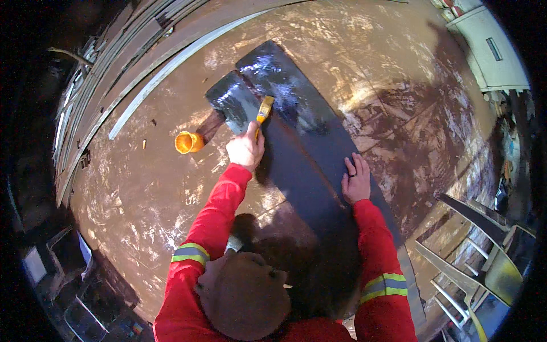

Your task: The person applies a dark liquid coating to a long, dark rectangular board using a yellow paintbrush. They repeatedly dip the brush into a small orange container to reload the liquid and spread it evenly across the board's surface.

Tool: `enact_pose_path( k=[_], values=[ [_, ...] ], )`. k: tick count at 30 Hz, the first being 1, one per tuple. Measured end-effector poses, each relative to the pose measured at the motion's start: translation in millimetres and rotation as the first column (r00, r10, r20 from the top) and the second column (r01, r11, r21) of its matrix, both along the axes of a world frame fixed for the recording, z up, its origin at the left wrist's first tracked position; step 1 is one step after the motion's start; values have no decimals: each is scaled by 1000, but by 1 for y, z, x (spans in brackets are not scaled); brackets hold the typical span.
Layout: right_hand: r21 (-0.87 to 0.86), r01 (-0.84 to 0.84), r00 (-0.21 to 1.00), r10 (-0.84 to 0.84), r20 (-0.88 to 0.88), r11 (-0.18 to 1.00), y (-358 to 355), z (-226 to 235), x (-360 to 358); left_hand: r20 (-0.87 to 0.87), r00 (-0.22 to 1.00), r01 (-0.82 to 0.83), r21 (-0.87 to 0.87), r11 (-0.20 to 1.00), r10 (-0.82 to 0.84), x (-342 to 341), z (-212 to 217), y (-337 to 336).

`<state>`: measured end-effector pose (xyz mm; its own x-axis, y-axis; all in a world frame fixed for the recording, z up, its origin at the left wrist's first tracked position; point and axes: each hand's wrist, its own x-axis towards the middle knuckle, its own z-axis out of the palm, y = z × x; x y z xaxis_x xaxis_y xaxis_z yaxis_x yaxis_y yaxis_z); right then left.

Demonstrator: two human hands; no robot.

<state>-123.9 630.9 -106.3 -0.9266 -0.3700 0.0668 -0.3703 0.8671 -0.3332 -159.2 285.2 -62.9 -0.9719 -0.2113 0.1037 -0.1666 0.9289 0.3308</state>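
Note:
My left hand [246,149] is shut on a paintbrush with a yellow handle [264,109]. Its bristles rest on the far end of a long dark metal plate [307,171] that lies on the brown floor. The plate's far end [268,80] shines wet and black. My right hand [356,182] lies flat, fingers apart, on the plate's right edge and holds nothing. Both arms wear red sleeves with reflective bands. A small yellow cup [188,142] stands on the floor just left of my left hand.
Long metal strips and bars [114,74] lie stacked along the left. A light grey strip [165,74] rests on the floor beside them. A welded metal frame [473,245] stands at the lower right, and a white cabinet [493,48] at the top right.

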Motion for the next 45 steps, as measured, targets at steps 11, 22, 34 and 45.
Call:
enact_pose_path(
  k=[11, 22, 34, 45],
  values=[
    [-1, -3, 1000, 3, -16, 1000, 1, -1, 2, -21, 883, 469, -2, 883, -469, 19, -11, 87],
    [26, 1, 1000, 0, -15, 1000, 4, -1, 1, -38, 911, 410, -29, 912, -411, -17, -14, 97],
    [2, -9, 1000, 9, -5, 1000, -2, 0, 0, -34, 970, 239, 14, 971, -239, -54, -14, 65],
    [6, -8, 1000, 8, -11, 1000, -1, -1, -1, 3, 993, 119, 13, 993, -119, 20, -6, 10]
  ],
)
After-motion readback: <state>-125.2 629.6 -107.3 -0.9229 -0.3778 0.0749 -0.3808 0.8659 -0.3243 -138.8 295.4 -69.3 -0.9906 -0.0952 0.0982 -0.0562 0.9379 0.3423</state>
